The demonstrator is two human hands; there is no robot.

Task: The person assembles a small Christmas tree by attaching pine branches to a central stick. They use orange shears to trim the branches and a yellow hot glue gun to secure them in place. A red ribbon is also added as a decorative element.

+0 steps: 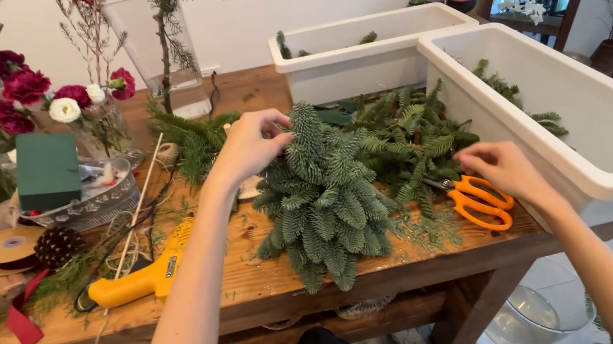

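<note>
squarely mid-table, standing as the landmark for everything else: a small cone-shaped fir arrangement (324, 198), built of layered blue-green sprigs, base toward the near table edge, tip pointing away toward the white troughs. long axis running near-to-far, leaning slightly leftward at the top.

left hand (251, 144) up at the tip of the fir arrangement, touching it from the left side, fingers curled and pinched together on the uppermost sprigs, thumb tucked under. closer of the two hands by far; already in contact.

right hand (504, 171) off to the right of the fir arrangement, apart from it, palm down, fingers loosely bent over the handles of the orange scissors (475, 201). touching the handles, or just above them; hard to tell which, and no firm grip visible. scissors lying flat on the wooden table (258, 277), blades aimed back toward the fir arrangement, buried in loose fir cuttings (410, 137) just right of it.

left of the fir arrangement, near the front edge: a yellow glue gun (140, 278), with a pine cone (57, 245) and a ribbon spool (5, 248) farther left. behind and left: a green foam block (47, 169) on a metal tray, red and white flowers (53, 95) in a vase. behind and right: two white troughs (563, 101) holding a few green sprigs.
</note>
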